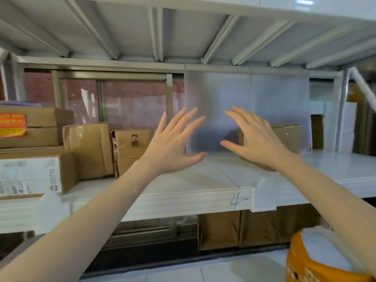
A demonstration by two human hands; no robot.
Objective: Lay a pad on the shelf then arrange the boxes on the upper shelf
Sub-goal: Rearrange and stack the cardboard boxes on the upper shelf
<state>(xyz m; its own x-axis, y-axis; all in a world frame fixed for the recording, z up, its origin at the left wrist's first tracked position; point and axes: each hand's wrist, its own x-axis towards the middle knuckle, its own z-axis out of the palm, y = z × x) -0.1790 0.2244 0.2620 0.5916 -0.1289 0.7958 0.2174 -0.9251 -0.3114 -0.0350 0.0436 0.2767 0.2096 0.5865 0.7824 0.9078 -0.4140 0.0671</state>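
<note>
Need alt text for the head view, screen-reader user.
Two bare hands, left and right, reach open and empty over a white metal shelf. Brown cardboard boxes crowd its left side; one small brown box sits behind the right hand.

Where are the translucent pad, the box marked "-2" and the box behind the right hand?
translucent pad [264,102]: head view, its upper middle face.
box marked "-2" [133,148]: head view, its front face.
box behind the right hand [288,137]: head view, its front face.

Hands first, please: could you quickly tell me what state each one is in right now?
Left hand: open, fingers spread, holding nothing.
Right hand: open, fingers spread, holding nothing.
</note>
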